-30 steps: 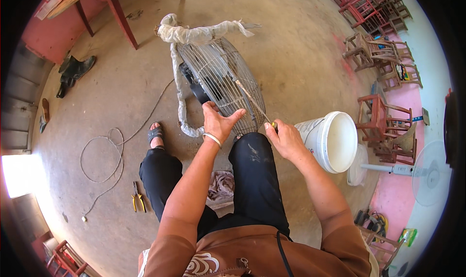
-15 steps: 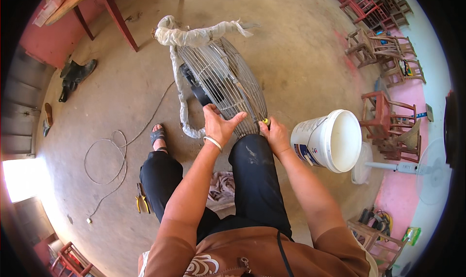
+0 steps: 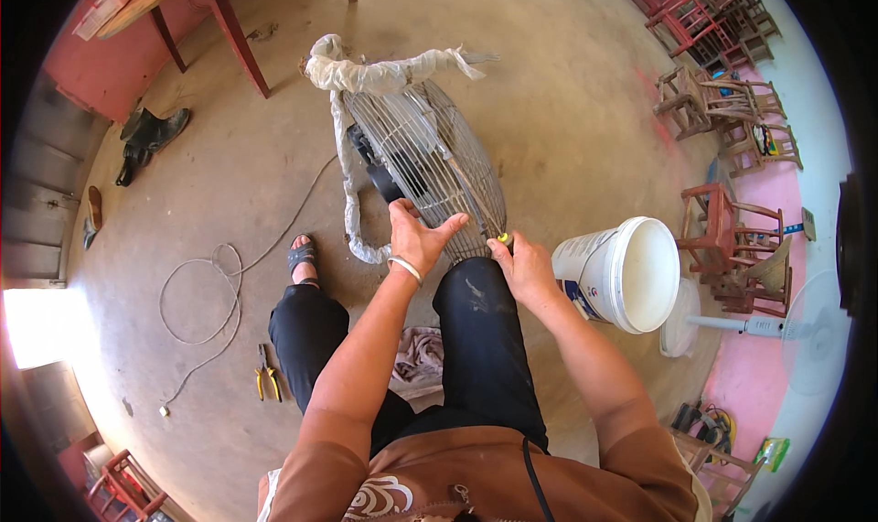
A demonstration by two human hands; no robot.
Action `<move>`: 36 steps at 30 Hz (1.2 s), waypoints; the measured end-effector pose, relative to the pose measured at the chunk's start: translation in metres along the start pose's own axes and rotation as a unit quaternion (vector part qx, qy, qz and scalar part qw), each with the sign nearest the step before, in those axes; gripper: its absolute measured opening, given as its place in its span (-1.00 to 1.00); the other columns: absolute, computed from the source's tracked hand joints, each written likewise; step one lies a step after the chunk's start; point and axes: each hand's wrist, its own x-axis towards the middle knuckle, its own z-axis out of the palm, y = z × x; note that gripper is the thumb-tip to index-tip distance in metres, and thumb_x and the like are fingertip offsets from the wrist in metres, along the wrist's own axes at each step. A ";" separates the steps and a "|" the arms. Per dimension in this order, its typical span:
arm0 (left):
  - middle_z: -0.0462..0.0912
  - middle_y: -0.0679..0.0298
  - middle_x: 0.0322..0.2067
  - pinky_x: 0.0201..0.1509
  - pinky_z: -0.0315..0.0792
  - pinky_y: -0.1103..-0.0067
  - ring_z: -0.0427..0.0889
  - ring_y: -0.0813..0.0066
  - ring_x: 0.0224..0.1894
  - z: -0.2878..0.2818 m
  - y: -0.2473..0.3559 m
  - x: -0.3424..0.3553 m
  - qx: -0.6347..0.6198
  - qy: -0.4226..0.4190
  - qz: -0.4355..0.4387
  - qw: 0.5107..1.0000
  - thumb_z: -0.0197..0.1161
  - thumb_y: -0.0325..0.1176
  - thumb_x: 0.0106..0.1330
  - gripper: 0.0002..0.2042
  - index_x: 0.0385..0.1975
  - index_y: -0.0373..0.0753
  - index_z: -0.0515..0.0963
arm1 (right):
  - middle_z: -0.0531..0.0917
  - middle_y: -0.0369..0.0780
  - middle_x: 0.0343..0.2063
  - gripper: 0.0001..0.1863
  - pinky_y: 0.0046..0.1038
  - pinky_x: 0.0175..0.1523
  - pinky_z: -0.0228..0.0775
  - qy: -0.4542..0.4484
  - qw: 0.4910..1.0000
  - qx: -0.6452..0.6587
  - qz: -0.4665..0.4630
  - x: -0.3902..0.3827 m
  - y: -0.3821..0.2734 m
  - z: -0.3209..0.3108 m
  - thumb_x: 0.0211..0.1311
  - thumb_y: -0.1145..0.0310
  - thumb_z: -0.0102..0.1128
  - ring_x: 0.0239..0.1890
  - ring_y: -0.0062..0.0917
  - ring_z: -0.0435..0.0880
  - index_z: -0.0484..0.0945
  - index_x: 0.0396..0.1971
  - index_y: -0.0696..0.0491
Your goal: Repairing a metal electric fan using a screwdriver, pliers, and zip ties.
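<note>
A floor fan [image 3: 430, 156] with a round grey wire guard leans on its side in front of my right knee. Its bent tube stand [image 3: 352, 193] is wrapped in whitish plastic. My left hand [image 3: 422, 240] holds the lower edge of the guard, thumb stretched over the wires and the other fingers partly hidden behind it. My right hand [image 3: 524, 264] grips a screwdriver [image 3: 504, 238] with a yellow handle end; its thin shaft runs up along the guard wires. Where the tip touches is too small to tell. The dark motor shows behind the guard.
To the right stands a white bucket [image 3: 647, 273], with its lid [image 3: 679, 319] beside it. Yellow-handled pliers [image 3: 267, 376] and a looped cable [image 3: 240, 279] lie at left. A cloth [image 3: 419, 355] lies between my legs. Wooden chairs [image 3: 709, 220] line the right wall; a table [image 3: 219, 19] stands far left.
My right hand and the screwdriver have shifted slightly down, and more of the shaft shows along the guard. My left hand keeps its hold. The whole view has shifted a little.
</note>
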 end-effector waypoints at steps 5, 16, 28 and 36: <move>0.46 0.08 -0.28 -0.13 0.47 0.45 0.51 0.28 -0.24 0.002 0.002 0.000 0.003 0.030 0.026 0.999 0.63 0.12 -0.25 -0.09 -0.12 -0.47 0.26 | 0.61 0.05 -0.59 -0.52 -0.07 -0.39 0.43 0.068 0.998 -0.013 -0.010 0.001 0.001 0.019 0.36 -0.05 0.02 -0.49 0.02 0.61 0.47 -0.32 0.15; 0.46 0.00 -0.22 -0.09 0.47 0.36 0.54 0.16 -0.19 -0.001 -0.002 0.000 -0.001 0.000 0.001 1.000 0.63 0.13 -0.26 -0.08 -0.10 -0.45 0.25 | 0.62 0.05 -0.55 -0.60 -0.06 -0.36 0.43 0.091 0.995 0.023 -0.018 0.011 0.012 0.040 0.35 0.03 0.06 -0.46 0.03 0.62 0.43 -0.31 0.13; 0.47 -0.02 -0.16 -0.03 0.47 0.38 0.54 0.13 -0.14 -0.009 -0.004 -0.003 -0.009 -0.018 -0.015 1.000 0.63 0.12 -0.27 -0.06 -0.07 -0.45 0.24 | 0.62 0.00 -0.61 -0.45 -0.10 -0.28 0.44 -0.141 0.972 0.113 0.152 -0.019 -0.066 -0.065 0.40 -0.08 -0.06 -0.45 -0.04 0.64 0.47 -0.37 0.22; 0.48 -0.02 -0.14 0.02 0.47 0.41 0.55 0.20 -0.10 -0.008 0.002 -0.005 0.000 -0.022 -0.029 0.999 0.65 0.09 -0.28 -0.07 -0.08 -0.48 0.26 | 0.63 0.07 -0.51 -0.50 -0.04 -0.23 0.42 -0.045 0.995 -0.065 0.064 -0.033 -0.058 -0.048 0.41 -0.04 -0.08 -0.37 0.04 0.62 0.44 -0.29 0.20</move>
